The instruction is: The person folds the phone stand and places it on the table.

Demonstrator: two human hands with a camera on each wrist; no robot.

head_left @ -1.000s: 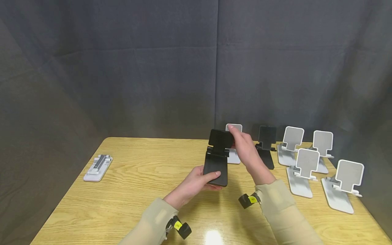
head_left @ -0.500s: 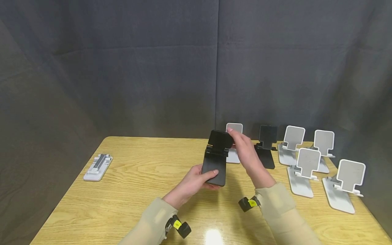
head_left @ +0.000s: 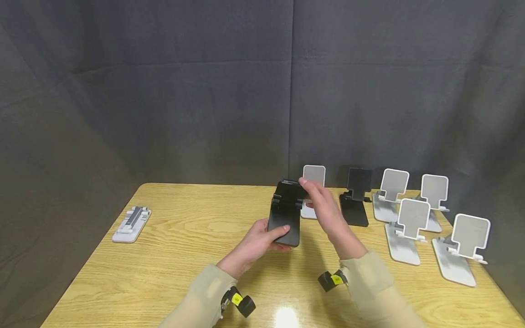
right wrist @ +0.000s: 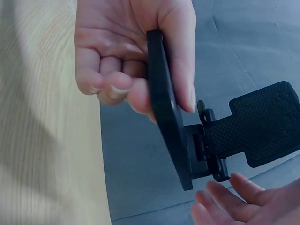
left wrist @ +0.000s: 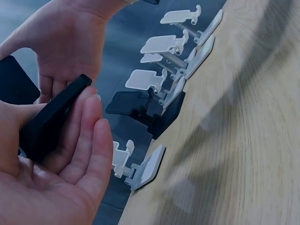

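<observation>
A black phone stand point(head_left: 284, 218) is held up over the table, its base and upper plate joined by a hinge. My left hand point(head_left: 262, 239) grips the base, thumb on its face and fingers behind. In the right wrist view, the stand's textured upper plate point(right wrist: 262, 124) juts out from the hinge. At the plate's far right corner my right hand point(head_left: 326, 207) holds it with the thumb over the edge. Its other fingers point(right wrist: 229, 199) curve below the hinge in the right wrist view; the thumb is hidden there.
Several white stands point(head_left: 414, 218) are unfolded on the right of the wooden table point(head_left: 184, 273). Among them is another black stand point(head_left: 354, 212). A folded white stand point(head_left: 132, 224) lies at the left edge. Dark curtain point(head_left: 205, 114) hangs behind.
The upper plate has tilted, so its far edge now shows and looks lower. My right hand has moved slightly left with it, and the held stand has shifted a little left.
</observation>
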